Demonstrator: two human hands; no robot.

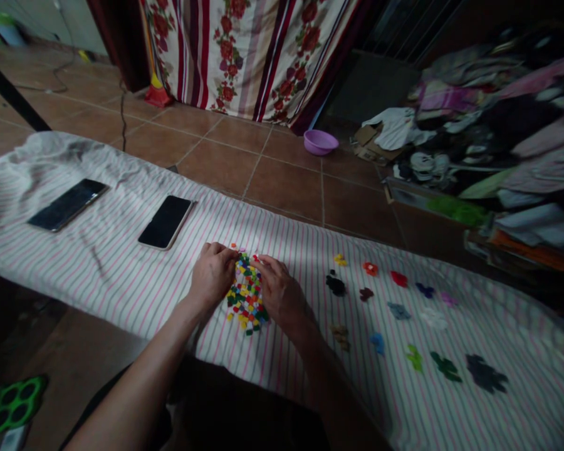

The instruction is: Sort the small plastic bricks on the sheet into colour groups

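A mixed pile of small colourful square pieces (pixel 248 294) lies on the striped cloth between my hands. My left hand (pixel 213 270) is curled against the pile's upper left side, fingertips bent in; whatever they may pinch is too small to make out. Across the upper right side of the pile, my right hand (pixel 282 293) reaches with its fingers stretched out, the tips touching small pieces near a red one (pixel 256 257). To the right lie small single-colour groups, among them black pieces (pixel 335 286), red pieces (pixel 398 279), light blue pieces (pixel 377 342) and dark green pieces (pixel 445 367).
Two phones, one (pixel 68 205) farther left and another (pixel 166 222) nearer, lie on the striped cloth (pixel 122 282). Beyond the cloth's far edge, a purple basin (pixel 320 142) stands on the tiled floor. Heaped clothes (pixel 521 119) fill the right background.
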